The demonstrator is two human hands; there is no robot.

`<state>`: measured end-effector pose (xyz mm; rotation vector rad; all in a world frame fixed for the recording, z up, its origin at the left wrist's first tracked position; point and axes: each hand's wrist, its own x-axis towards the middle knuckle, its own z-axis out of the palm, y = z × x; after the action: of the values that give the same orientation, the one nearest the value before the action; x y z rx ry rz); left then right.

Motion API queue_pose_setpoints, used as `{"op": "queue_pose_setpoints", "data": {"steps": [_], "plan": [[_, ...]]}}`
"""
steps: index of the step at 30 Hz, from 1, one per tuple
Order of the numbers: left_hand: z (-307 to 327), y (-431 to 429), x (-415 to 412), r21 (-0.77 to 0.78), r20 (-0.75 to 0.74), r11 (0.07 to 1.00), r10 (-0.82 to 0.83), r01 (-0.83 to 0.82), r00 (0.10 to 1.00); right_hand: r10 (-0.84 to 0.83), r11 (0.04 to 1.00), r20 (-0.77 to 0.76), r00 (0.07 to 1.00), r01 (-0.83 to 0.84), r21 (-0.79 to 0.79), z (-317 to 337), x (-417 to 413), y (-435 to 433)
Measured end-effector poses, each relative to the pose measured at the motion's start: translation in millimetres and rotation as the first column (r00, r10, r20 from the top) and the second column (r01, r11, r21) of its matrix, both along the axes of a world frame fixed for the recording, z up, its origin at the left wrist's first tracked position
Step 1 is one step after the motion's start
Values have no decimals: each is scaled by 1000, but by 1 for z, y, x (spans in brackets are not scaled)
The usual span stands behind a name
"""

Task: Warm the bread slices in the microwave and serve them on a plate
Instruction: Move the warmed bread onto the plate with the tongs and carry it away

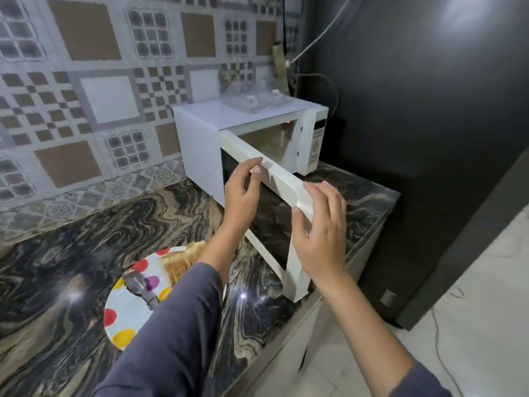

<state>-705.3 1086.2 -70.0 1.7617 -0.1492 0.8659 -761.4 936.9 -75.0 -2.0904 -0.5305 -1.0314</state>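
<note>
A white microwave (pixel 197 133) stands on the marble counter against the tiled wall. Its door (pixel 283 184) is swung partly open toward me, and the lit cavity (pixel 269 141) shows behind it. My left hand (pixel 243 193) rests its fingertips on the door's top edge. My right hand (pixel 323 233) grips the door's outer corner, thumb on the near face and fingers over the top. Toasted-looking bread slices (pixel 183 260) lie on a white plate (pixel 126 319) with coloured dots, at the lower left, partly hidden by my left sleeve.
A dark utensil (pixel 141 285) lies on the plate. Clear plastic lids (pixel 252 101) sit on top of the microwave. A tall dark fridge (pixel 429 138) stands right of the counter. Cables and a wall socket (pixel 279 60) hang behind. The counter edge drops to a white floor (pixel 472 282).
</note>
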Motion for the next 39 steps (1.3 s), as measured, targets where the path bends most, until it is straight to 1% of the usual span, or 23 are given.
{"op": "queue_pose_setpoints", "data": {"steps": [2,4,7,9,13,18,22,24,26,28,30,34,39], "plan": [[-5,-10,14,43,15,999,-9,9,1000,76,997,-13,997,-76,29,-8,9,-9],[-9,-21,25,59,47,997,41,-44,998,130,990,17,991,-131,56,-13,21,-17],[-11,-35,38,101,114,986,119,-131,986,163,980,72,984,-170,106,-17,44,-34],[-11,-46,53,144,138,977,138,-158,981,175,975,75,982,-183,126,-18,67,-51],[-13,-71,93,214,160,944,221,-252,962,199,976,43,979,-202,83,-16,125,-91],[-13,-105,151,173,167,894,386,-412,907,259,966,-51,965,-258,11,-10,208,-126],[-11,-118,196,235,131,812,518,-534,845,353,932,-190,916,-363,-18,3,272,-142],[-10,-121,212,269,130,769,567,-579,813,392,913,-229,891,-408,-26,7,299,-145],[-10,-120,226,318,167,716,603,-622,780,413,904,-227,882,-428,-17,8,321,-143],[-11,-113,241,387,241,632,633,-671,735,420,903,-213,882,-430,-3,9,340,-139],[-12,-104,257,413,306,569,649,-712,696,433,898,-206,877,-441,9,10,361,-133],[-15,-93,288,421,364,498,673,-758,644,482,873,-195,854,-486,32,9,408,-118],[-18,-83,318,412,352,452,721,-791,596,536,843,-202,820,-535,63,9,454,-100]]}}
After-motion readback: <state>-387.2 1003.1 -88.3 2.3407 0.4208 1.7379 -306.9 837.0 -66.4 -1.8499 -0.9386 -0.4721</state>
